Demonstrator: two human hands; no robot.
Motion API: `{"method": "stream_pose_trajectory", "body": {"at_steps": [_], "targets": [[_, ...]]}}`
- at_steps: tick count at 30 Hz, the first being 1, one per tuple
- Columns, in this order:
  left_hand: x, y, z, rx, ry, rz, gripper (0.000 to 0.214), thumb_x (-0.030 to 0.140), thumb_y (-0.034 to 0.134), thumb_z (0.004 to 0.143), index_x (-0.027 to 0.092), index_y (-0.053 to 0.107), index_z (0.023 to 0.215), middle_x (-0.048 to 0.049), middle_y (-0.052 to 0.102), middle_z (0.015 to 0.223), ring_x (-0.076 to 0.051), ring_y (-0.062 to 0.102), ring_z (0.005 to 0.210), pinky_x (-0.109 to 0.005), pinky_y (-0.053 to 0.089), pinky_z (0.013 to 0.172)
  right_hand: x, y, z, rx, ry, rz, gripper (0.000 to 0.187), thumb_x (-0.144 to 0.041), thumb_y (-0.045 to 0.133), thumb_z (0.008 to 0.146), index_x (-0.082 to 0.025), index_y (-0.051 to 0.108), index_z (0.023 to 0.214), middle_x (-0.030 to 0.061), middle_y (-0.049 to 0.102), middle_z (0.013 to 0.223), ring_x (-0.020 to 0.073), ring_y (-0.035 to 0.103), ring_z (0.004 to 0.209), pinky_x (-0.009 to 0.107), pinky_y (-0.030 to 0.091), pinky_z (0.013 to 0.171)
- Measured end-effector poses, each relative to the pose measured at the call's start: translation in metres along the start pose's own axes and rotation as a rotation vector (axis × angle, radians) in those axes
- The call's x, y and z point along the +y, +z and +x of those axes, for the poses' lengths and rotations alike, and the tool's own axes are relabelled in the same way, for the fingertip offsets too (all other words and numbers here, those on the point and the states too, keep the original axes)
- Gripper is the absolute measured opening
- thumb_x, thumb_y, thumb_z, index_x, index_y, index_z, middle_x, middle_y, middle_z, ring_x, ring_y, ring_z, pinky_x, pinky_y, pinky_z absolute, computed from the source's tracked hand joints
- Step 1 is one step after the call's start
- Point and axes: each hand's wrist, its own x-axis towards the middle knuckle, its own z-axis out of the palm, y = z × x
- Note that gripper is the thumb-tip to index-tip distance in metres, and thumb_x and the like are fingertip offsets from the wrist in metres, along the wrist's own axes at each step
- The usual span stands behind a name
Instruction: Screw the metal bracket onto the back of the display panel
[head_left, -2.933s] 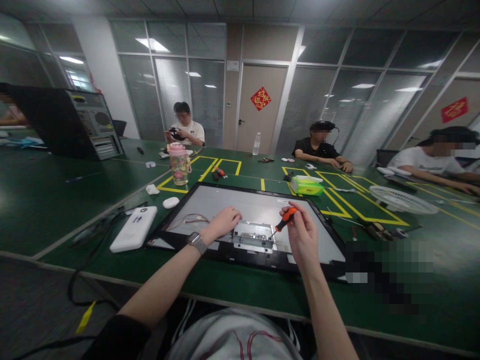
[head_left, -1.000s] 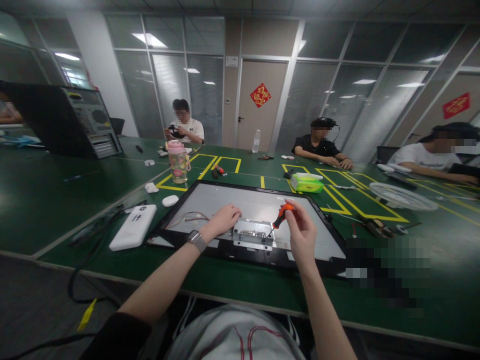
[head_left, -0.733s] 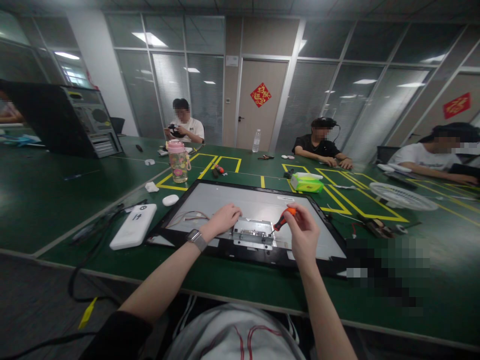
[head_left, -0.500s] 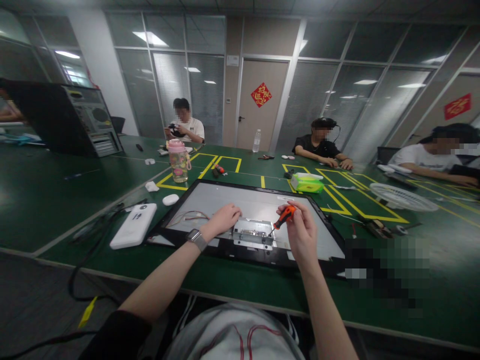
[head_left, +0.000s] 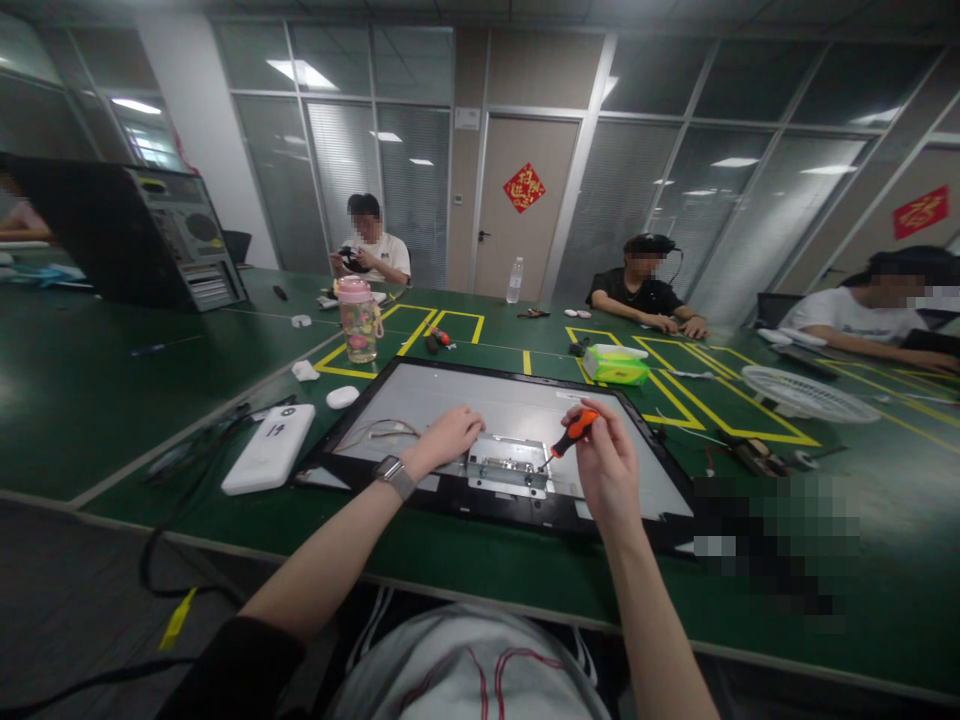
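Note:
In my right hand is an orange-and-black screwdriver, its handle between thumb and fingers. The shaft slants down to the left, its tip at the right side of a metal bracket. That bracket sits on the grey back of a flat display panel with a black frame, which lies on the table. My left hand, with a watch on its wrist, rests on the panel at the bracket's left edge, fingers extended and holding nothing visible. Thin wires lie on the panel to its left.
Left of the panel lie a white phone-shaped device, a white case and dark cables. A pink-lidded bottle, green tissue pack and white fan grille stand beyond. A computer tower is far left; several people sit across.
The screwdriver handle has shifted slightly right with my right hand, its tip still at the bracket. My left hand stays in place on the panel.

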Motion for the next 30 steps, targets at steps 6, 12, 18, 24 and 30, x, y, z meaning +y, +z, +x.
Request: {"method": "stream_pose_trajectory", "body": {"at_steps": [6, 12, 18, 24, 30], "targets": [[-0.0009, 0.0007, -0.0001, 0.006, -0.004, -0.010, 0.032, 0.018, 0.038, 0.093, 0.015, 0.069, 0.097, -0.0083, 0.062, 0.095, -0.020, 0.059, 0.093, -0.032, 0.046, 0.089, 0.0017, -0.0026, 0.0000, 0.041, -0.058, -0.094, 0.017, -0.036, 0.068, 0.080, -0.022, 0.069, 0.089, 0.0035, 0.062, 0.090, 0.0161, 0.059, 0.083, 0.032, 0.047, 0.077], [0.0014, -0.0009, -0.0007, 0.004, -0.014, -0.011, 0.031, 0.017, 0.038, 0.093, 0.015, 0.069, 0.097, -0.0084, 0.062, 0.096, -0.019, 0.060, 0.094, -0.031, 0.046, 0.090, 0.0003, -0.0013, -0.0014, 0.010, 0.006, -0.069, 0.025, -0.037, 0.062, 0.085, -0.024, 0.067, 0.106, 0.0036, 0.064, 0.089, 0.0161, 0.061, 0.083, 0.031, 0.048, 0.074], [0.0016, -0.0005, 0.0002, -0.002, -0.012, 0.000, 0.031, 0.017, 0.038, 0.093, 0.014, 0.069, 0.098, -0.0090, 0.063, 0.098, -0.020, 0.060, 0.095, -0.032, 0.046, 0.092, -0.0003, 0.0005, -0.0014, -0.014, -0.037, -0.028, 0.016, -0.037, 0.061, 0.086, -0.024, 0.069, 0.093, 0.0027, 0.063, 0.090, 0.0153, 0.060, 0.087, 0.030, 0.047, 0.079], [0.0028, -0.0021, -0.0008, 0.000, -0.017, -0.003, 0.031, 0.017, 0.038, 0.093, 0.015, 0.069, 0.098, -0.0084, 0.063, 0.097, -0.019, 0.060, 0.093, -0.031, 0.046, 0.090, 0.0044, -0.0045, -0.0009, 0.026, -0.028, -0.124, 0.019, -0.036, 0.068, 0.081, -0.025, 0.071, 0.097, 0.0019, 0.064, 0.086, 0.0149, 0.061, 0.081, 0.029, 0.047, 0.074], [0.0016, -0.0013, -0.0006, -0.002, -0.018, -0.009, 0.032, 0.018, 0.037, 0.094, 0.015, 0.069, 0.098, -0.0085, 0.062, 0.096, -0.019, 0.060, 0.092, -0.031, 0.046, 0.088, 0.0029, -0.0024, -0.0022, -0.018, -0.040, -0.177, 0.029, -0.038, 0.054, 0.090, -0.021, 0.066, 0.111, 0.0075, 0.068, 0.099, 0.0200, 0.065, 0.091, 0.039, 0.049, 0.086]]}}
